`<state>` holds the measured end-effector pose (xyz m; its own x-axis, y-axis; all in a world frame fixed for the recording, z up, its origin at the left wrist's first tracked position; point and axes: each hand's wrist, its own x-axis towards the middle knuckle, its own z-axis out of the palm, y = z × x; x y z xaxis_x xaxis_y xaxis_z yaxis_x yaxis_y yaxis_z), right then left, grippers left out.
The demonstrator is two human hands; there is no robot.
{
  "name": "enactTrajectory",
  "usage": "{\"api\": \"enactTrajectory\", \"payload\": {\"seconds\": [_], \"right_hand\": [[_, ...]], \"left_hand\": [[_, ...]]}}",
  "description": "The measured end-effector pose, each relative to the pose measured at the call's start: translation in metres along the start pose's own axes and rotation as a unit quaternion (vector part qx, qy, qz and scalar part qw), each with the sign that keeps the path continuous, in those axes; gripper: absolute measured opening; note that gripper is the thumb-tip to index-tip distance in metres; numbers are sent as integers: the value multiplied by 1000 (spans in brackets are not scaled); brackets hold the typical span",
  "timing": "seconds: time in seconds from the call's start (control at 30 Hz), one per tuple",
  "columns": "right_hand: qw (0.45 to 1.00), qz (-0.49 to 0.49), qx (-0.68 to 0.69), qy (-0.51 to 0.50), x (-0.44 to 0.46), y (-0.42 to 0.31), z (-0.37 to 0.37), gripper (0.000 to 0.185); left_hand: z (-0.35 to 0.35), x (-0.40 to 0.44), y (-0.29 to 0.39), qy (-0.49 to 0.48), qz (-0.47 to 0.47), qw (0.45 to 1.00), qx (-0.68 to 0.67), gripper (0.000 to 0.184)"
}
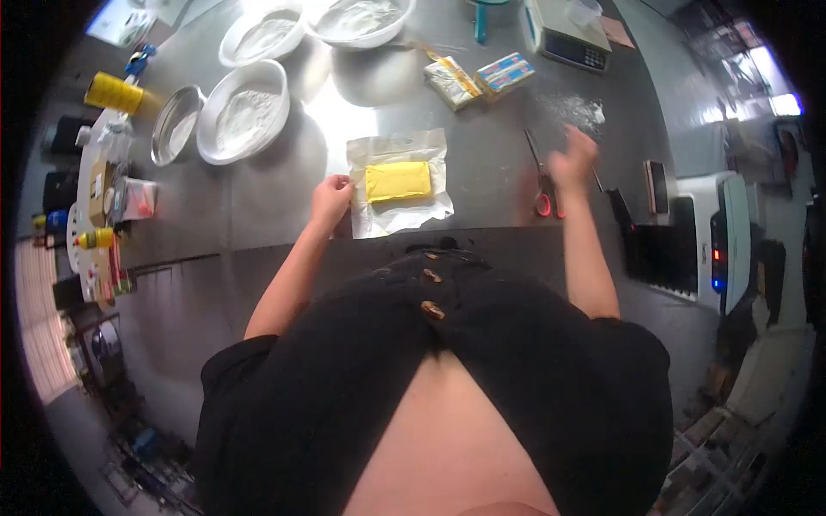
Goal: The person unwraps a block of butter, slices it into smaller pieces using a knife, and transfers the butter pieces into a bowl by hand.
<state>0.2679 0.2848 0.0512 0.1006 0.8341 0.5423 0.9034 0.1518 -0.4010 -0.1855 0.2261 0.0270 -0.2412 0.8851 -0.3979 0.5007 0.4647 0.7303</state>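
A yellow block of butter [397, 181] lies on its unfolded white wrapper [366, 222] at the table's front edge. My left hand [331, 203] is closed at the wrapper's left edge, with the paper pinched between the fingertips. Off to the right, my right hand [575, 162] is held over the table with its fingers apart and nothing in it. Close beside and partly under that hand are scissors [543, 203] with red handles. Two wrapped blocks, one yellow and white [453, 83] and one blue and white [505, 74], sit farther back.
White bowls of white powder [243, 116] stand at the back left, beside a metal sieve [176, 129]. A digital scale [568, 39] is at the back right, near scattered white powder [572, 112]. A phone [656, 187] lies by the right edge, next to a white appliance [718, 236].
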Motion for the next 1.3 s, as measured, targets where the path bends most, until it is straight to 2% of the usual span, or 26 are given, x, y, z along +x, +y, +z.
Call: {"api": "enactTrajectory", "payload": {"seconds": [0.03,0.07,0.1,0.17,0.23,0.27,0.37,0.4,0.47,0.63,0.67,0.73,0.77,0.83,0.87,0.9,0.97,1.0,1.03,1.1,1.13,1.2,1.23,1.27,1.3], "right_hand": [[993,79,-82,20,-15,31,-21,51],[981,114,-159,-2,-31,73,-37,50],[935,265,-223,-80,-44,88,-56,54],[883,333,-282,-175,-71,124,-73,58],[881,282,-263,-274,-68,116,-95,55],[898,260,-260,-242,-72,126,-95,51],[902,267,-277,-196,-69,142,-98,42],[902,268,-277,-193,-69,151,-99,42],[885,302,-238,-262,-70,166,-102,40],[891,305,-244,-233,-85,161,-112,40],[911,286,-223,-197,-89,166,-111,40],[943,262,-162,-123,-89,155,-111,38],[946,255,-155,-127,-85,150,-111,38],[950,268,-46,-151,-70,126,-112,34],[938,302,-35,-166,-64,109,-109,31],[939,295,-27,-173,-56,91,-107,31],[951,249,51,-174,-46,63,-103,34],[966,203,78,-143,-43,55,-92,37],[966,200,79,-146,-39,48,-82,37],[970,97,187,-119,-31,29,-61,39],[970,98,187,-122,-22,8,-60,39],[938,122,145,-289,4,-47,-64,37],[937,122,144,-292,9,-62,-53,37],[930,77,92,-347,15,-76,-40,34],[916,32,39,-399,20,-89,-29,32]], "left_hand": [[0,-2,0,12,-7,1000,-3,31],[2,-5,-1,40,28,998,34,31],[5,-7,-1,65,64,993,71,31],[9,-6,-7,86,83,987,106,30],[13,-1,-13,102,68,988,90,30],[13,0,-14,90,65,989,93,30],[10,2,-20,84,71,990,93,31],[9,1,-19,85,73,989,93,31],[11,-2,-18,87,77,989,93,31],[16,-7,-18,114,93,986,77,31],[18,-7,-18,117,92,986,76,31],[14,-5,-18,105,83,989,70,31],[12,-4,-19,114,77,988,71,31],[10,0,-20,91,62,991,70,36],[9,2,-22,79,49,994,53,39],[9,6,-25,65,38,997,35,42],[7,7,-30,64,44,997,26,48],[7,4,-23,63,41,997,7,49],[7,4,-21,60,40,997,-11,51],[6,3,-17,63,40,997,-38,54],[2,0,-10,77,42,996,-30,53],[-6,3,-8,90,39,995,-22,52],[-10,12,-8,118,83,990,0,50],[-14,19,-9,145,126,981,23,48],[-17,23,-2,142,124,982,22,48]]}}
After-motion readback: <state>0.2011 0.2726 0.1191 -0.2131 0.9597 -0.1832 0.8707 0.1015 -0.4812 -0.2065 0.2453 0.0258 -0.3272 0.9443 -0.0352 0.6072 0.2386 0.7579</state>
